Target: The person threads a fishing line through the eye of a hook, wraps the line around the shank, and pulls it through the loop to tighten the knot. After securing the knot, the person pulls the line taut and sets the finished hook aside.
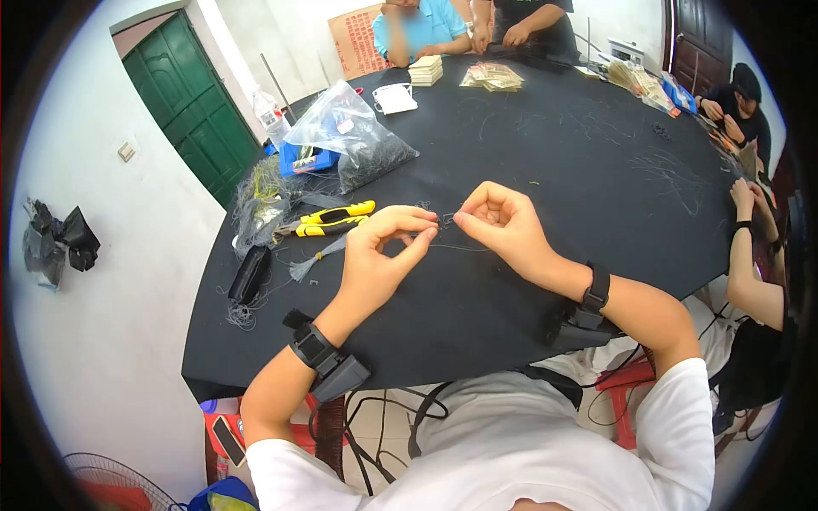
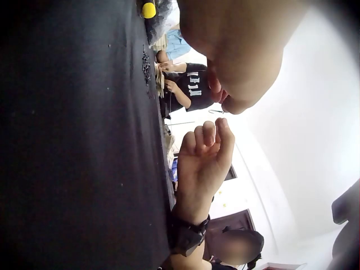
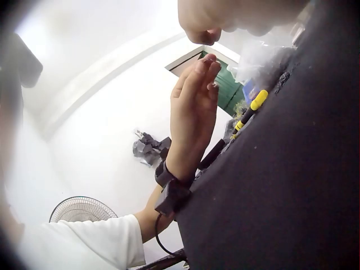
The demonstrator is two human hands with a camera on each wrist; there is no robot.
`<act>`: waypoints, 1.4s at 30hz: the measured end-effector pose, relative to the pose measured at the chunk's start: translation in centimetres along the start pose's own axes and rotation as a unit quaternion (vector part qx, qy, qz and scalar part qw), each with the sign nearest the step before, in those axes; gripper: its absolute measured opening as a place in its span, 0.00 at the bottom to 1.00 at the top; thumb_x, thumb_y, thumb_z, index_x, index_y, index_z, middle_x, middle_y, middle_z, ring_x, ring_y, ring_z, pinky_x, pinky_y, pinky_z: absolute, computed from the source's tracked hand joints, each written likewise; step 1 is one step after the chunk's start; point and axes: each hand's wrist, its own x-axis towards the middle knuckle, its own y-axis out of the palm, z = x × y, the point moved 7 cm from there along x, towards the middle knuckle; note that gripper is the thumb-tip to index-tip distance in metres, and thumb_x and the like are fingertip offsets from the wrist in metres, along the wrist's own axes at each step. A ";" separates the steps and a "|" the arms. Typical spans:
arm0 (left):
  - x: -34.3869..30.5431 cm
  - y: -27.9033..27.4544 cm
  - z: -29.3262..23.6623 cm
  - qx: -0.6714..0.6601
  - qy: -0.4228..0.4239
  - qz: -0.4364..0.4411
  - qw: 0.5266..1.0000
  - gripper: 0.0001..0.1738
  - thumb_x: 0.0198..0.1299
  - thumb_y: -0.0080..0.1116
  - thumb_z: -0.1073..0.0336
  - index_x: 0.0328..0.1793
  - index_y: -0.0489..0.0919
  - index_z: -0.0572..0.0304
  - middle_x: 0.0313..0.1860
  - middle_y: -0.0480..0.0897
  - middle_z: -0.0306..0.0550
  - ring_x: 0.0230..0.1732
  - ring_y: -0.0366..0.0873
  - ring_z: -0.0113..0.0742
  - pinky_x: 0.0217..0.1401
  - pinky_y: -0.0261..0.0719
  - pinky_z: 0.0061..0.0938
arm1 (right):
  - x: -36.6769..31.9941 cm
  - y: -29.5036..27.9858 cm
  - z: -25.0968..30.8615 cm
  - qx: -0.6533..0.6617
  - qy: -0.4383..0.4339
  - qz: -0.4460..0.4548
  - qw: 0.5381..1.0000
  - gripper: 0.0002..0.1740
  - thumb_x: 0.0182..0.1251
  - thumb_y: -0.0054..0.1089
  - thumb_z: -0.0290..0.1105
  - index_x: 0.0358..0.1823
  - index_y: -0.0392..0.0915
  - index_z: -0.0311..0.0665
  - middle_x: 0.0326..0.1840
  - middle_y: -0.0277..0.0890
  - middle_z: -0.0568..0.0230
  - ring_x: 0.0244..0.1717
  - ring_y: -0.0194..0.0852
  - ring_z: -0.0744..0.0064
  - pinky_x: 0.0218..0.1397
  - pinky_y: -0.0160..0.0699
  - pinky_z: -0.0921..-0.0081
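Note:
Both hands are raised over the black table, fingertips a short gap apart. The left hand [image 1: 379, 251] pinches thumb against forefinger at a small thin wire piece [image 1: 447, 220]. Opposite it, the right hand [image 1: 511, 230] pinches the piece's other side, its remaining fingers curled. A fine line [image 1: 464, 249] runs below the fingertips. In the left wrist view a tiny wire loop [image 2: 216, 112] shows between the left hand [image 2: 236, 50] and the right hand [image 2: 202, 163]. The right wrist view shows the left hand [image 3: 194, 118] below the right hand [image 3: 236, 17].
Yellow-and-black pliers [image 1: 332, 220], a black case [image 1: 250, 274] and tangled line [image 1: 260, 200] lie left. Behind stand a plastic bag of dark pieces [image 1: 375, 153] and a bottle [image 1: 271, 119]. Paper stacks [image 1: 426, 71] lie at the far side, where other people sit.

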 end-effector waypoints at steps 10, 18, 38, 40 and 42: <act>0.0 0.0 -0.5 0.033 0.027 -0.009 0.999 0.07 0.50 0.61 0.77 0.36 0.83 0.61 0.43 0.81 0.46 0.40 0.77 0.26 0.37 0.72 0.17 | -0.2 0.6 0.2 -0.016 -0.010 0.037 0.999 0.04 0.60 0.58 0.26 0.32 0.73 0.35 0.18 0.59 0.82 0.19 0.51 0.95 0.21 0.49 0.90; -0.1 0.1 -0.2 0.029 0.020 -0.001 0.999 0.06 0.51 0.61 0.77 0.36 0.83 0.61 0.43 0.82 0.45 0.41 0.77 0.27 0.37 0.72 0.18 | -0.3 0.8 -0.2 -0.047 0.003 0.054 0.997 0.04 0.61 0.58 0.27 0.34 0.74 0.35 0.17 0.58 0.82 0.18 0.50 0.95 0.21 0.47 0.89; -0.1 0.1 -0.1 0.003 -0.005 0.002 1.000 0.07 0.51 0.59 0.79 0.36 0.82 0.66 0.41 0.81 0.46 0.39 0.76 0.25 0.40 0.72 0.17 | -0.2 1.0 -0.6 -0.050 0.014 0.068 0.996 0.04 0.62 0.56 0.27 0.34 0.73 0.35 0.18 0.61 0.82 0.18 0.52 0.95 0.20 0.49 0.89; -0.2 0.1 0.1 -0.005 -0.009 0.002 1.000 0.07 0.51 0.61 0.78 0.37 0.82 0.64 0.40 0.82 0.45 0.40 0.77 0.25 0.39 0.72 0.17 | -0.3 1.1 -0.9 -0.056 0.020 0.083 0.995 0.05 0.64 0.55 0.28 0.36 0.72 0.35 0.19 0.61 0.82 0.19 0.52 0.95 0.21 0.49 0.90; -0.3 0.1 0.3 -0.009 -0.010 0.004 1.000 0.07 0.50 0.61 0.78 0.37 0.82 0.65 0.40 0.82 0.45 0.40 0.77 0.26 0.39 0.72 0.17 | -0.3 1.1 -0.9 -0.048 0.020 0.077 0.996 0.04 0.62 0.56 0.27 0.34 0.73 0.35 0.18 0.61 0.82 0.19 0.52 0.95 0.20 0.49 0.89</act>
